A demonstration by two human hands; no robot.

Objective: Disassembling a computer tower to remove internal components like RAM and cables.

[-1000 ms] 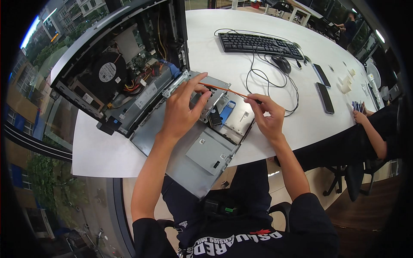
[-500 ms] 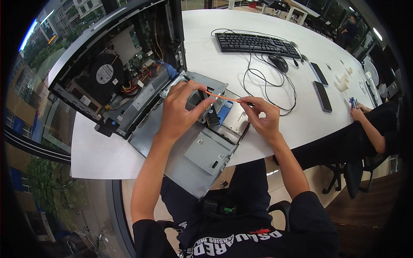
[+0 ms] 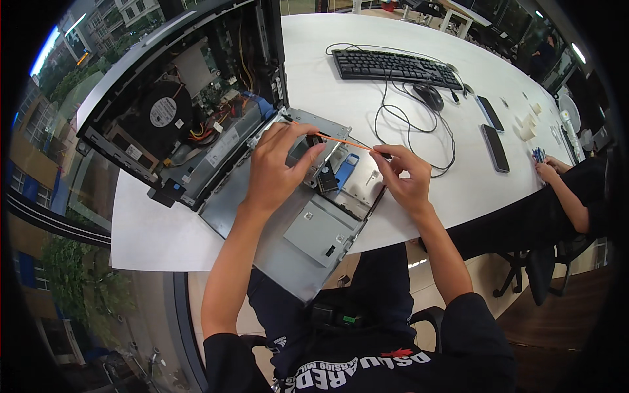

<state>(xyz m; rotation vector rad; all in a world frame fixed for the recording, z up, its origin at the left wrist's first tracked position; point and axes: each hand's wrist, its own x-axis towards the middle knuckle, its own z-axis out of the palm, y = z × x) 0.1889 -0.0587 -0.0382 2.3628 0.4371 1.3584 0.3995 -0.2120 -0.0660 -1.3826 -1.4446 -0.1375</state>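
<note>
A thin orange cable runs nearly straight between my two hands. My right hand pinches its right end between thumb and fingertips. My left hand is curled at the other end, with the cable passing at its index fingertip; the exact grip there is partly hidden. Both hands are above a metal drive cage with a blue latch and a black connector. A flat metal panel reaches out over the table's front edge. To the left stands the opened computer case, showing a round fan and coloured wires.
A black keyboard and a mouse with looping cords lie on the white table. Two phones are farther right. At the right edge, another person's hands hold something small and blue. Windows border the left side.
The orange cable now looks straighter between my hands. The whole view has shifted slightly; both hands stay over the drive cage.
</note>
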